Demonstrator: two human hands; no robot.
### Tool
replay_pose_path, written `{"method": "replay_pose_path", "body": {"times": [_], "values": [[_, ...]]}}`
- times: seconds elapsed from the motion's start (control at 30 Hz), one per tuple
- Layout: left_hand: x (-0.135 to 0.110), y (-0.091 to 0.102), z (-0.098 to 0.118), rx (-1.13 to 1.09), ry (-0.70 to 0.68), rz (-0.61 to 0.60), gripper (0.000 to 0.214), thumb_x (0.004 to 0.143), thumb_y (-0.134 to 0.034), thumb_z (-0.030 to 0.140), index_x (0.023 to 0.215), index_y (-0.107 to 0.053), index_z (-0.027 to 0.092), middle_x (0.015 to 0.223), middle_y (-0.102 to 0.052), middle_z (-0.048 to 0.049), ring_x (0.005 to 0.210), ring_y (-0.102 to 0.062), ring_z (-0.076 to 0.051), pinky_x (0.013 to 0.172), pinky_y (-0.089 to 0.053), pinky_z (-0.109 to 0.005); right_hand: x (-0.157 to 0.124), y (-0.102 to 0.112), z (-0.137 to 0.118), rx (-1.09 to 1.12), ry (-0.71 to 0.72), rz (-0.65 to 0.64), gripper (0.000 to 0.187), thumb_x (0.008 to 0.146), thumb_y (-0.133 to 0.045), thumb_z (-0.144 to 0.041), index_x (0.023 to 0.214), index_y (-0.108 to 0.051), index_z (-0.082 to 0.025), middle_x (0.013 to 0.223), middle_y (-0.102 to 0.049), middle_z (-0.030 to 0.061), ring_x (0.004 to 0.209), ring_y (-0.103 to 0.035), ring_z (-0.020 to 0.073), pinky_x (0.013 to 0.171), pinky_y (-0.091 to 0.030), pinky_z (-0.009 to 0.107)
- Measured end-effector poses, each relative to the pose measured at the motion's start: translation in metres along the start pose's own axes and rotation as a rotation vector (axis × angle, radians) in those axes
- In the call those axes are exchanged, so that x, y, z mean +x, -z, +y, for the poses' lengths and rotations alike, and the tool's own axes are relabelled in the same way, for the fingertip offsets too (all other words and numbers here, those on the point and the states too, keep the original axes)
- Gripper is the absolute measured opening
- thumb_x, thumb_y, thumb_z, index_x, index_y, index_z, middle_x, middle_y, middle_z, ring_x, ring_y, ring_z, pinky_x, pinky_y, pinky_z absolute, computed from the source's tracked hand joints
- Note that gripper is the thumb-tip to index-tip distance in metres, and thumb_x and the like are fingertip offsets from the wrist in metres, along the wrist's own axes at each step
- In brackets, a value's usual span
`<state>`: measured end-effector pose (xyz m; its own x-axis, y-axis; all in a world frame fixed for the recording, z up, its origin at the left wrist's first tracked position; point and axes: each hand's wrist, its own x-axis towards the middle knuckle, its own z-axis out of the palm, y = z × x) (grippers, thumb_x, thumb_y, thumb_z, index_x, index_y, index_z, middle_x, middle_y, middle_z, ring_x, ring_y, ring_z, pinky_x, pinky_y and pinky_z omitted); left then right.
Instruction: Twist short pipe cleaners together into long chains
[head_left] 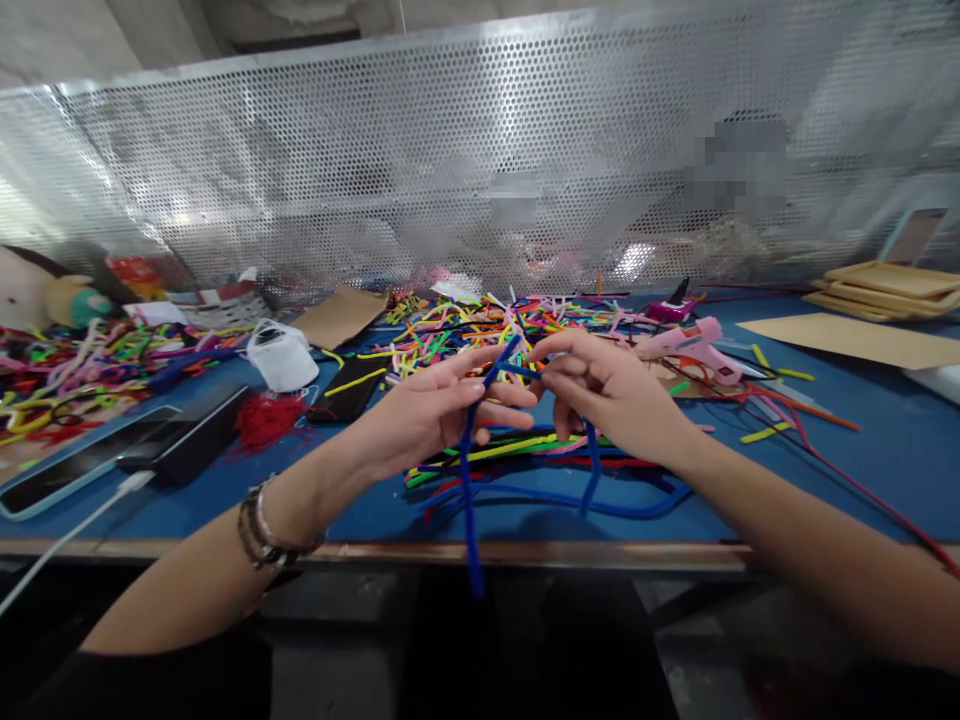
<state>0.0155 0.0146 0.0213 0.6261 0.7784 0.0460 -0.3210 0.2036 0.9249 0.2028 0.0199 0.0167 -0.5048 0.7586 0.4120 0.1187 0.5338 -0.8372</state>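
Note:
A blue pipe cleaner [466, 470] is bent to a peak between my two hands, above the table's front part. One end hangs down past the table edge on the left; the other drops below my right hand. My left hand [442, 400] pinches it between thumb and forefinger, with the other fingers loosely spread. On the other side, my right hand [600, 390] has thumb and fingertips closed on the part that slants down from the peak. Beneath both hands lies a bundle of long pipe cleaners [510, 450] in green, yellow, red and blue.
Behind the hands spreads a heap of colourful pipe-cleaner pieces [442, 335]. A pink glue gun [694, 345] with a red cord lies right. At left are a white face mask [282, 357], red thread [271, 420], a power bank [187, 435] and a phone [75, 465]. A perforated metal screen [420, 150] stands behind.

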Motion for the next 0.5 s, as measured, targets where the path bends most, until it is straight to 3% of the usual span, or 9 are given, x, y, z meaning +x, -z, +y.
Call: {"method": "replay_pose_path", "body": {"times": [0.13, 0.33, 0.5], "values": [[0.016, 0.007, -0.014, -0.069, -0.019, 0.222, 0.012, 0.081, -0.04, 0.005, 0.082, -0.049, 0.013, 0.074, -0.065, -0.0028, 0.069, -0.064, -0.013, 0.049, -0.041, -0.017, 0.007, -0.004, 0.006, 0.086, -0.15, 0.049, 0.02, 0.077, -0.043, -0.012, 0.096, -0.043, -0.018, 0.057, -0.053, -0.0094, 0.047, -0.057, 0.0071, 0.044, -0.043, 0.017], [0.033, 0.029, -0.033, 0.057, 0.018, 0.432, 0.011, 0.08, -0.046, 0.013, 0.07, -0.052, 0.014, 0.067, -0.061, 0.0022, 0.061, -0.058, -0.008, 0.058, -0.044, -0.018, 0.018, -0.008, 0.041, 0.262, -0.352, 0.19, 0.015, 0.072, -0.05, -0.018, 0.087, -0.054, -0.013, 0.069, -0.064, -0.002, 0.066, -0.058, 0.0079, 0.068, -0.041, 0.022], [0.034, 0.037, -0.048, 0.121, 0.112, 0.452, 0.009, 0.073, -0.054, 0.011, 0.064, -0.053, 0.013, 0.05, -0.052, 0.0056, 0.045, -0.047, -0.004, 0.047, -0.037, -0.014, 0.012, -0.015, 0.058, 0.286, -0.428, 0.152, 0.017, 0.067, -0.056, -0.021, 0.083, -0.057, -0.013, 0.066, -0.062, -0.003, 0.058, -0.052, 0.0056, 0.056, -0.037, 0.02]]}}
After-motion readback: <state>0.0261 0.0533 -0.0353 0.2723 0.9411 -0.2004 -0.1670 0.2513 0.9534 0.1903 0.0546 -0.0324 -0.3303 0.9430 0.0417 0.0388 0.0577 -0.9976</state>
